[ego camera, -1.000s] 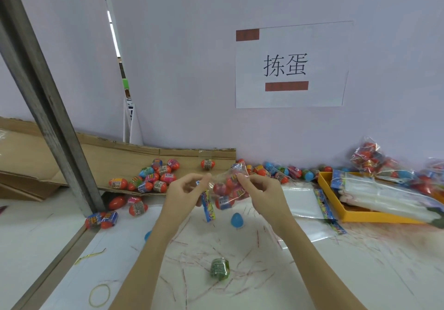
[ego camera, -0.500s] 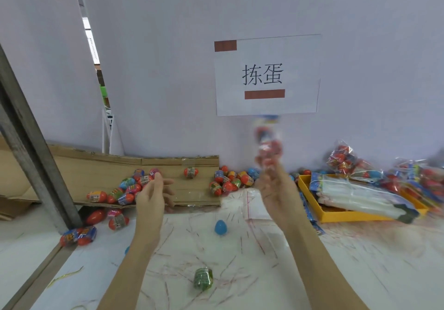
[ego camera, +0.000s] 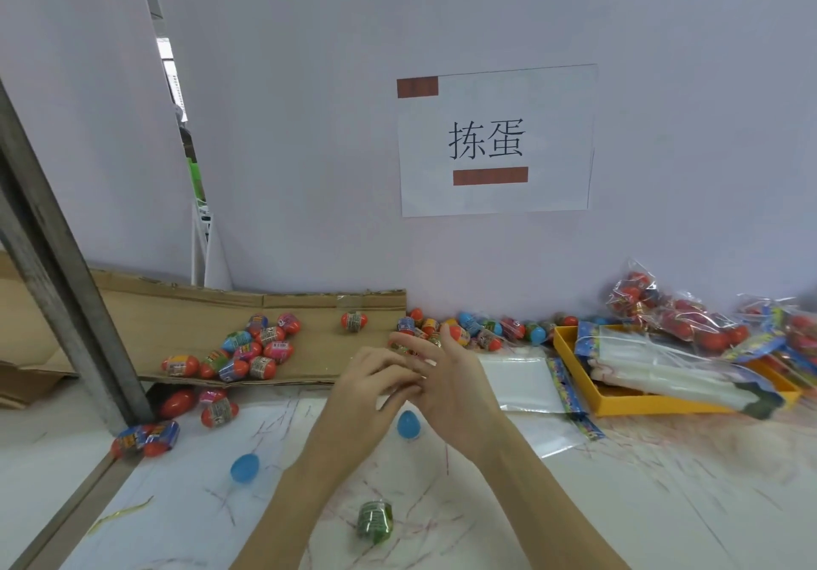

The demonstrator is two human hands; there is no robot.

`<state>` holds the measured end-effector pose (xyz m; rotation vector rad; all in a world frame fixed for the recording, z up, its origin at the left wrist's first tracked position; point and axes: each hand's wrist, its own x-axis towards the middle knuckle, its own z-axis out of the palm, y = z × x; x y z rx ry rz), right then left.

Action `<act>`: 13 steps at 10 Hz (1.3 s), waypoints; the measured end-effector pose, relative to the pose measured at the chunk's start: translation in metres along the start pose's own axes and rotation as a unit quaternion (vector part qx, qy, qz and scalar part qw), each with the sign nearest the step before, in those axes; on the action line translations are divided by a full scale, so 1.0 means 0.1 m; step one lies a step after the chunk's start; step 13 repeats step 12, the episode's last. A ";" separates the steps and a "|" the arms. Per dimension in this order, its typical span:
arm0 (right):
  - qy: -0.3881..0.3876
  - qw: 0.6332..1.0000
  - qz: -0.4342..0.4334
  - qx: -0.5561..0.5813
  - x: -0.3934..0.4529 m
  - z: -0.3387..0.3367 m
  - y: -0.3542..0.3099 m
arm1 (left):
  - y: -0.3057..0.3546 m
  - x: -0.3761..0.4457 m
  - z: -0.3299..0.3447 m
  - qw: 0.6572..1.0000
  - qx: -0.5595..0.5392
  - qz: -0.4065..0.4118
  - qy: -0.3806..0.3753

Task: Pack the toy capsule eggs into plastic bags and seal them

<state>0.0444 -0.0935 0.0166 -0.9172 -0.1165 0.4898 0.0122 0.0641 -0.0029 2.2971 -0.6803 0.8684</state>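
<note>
Your left hand (ego camera: pixel 376 386) and right hand (ego camera: pixel 446 381) meet over the desk (ego camera: pixel 663 481), fingers loosely spread, grip empty, fingertips touching

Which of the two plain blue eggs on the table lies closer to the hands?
The blue egg just below the right hand; the other blue egg lies farther left.

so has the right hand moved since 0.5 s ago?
Yes. The right hand has dropped and now holds nothing; earlier it was raised with a bag near the paper sign.
</note>
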 end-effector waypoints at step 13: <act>0.193 0.716 -0.244 -0.624 0.00 -0.21 -0.11 | -0.14 0.00 -0.24 0.978 0.045 -0.203 0.021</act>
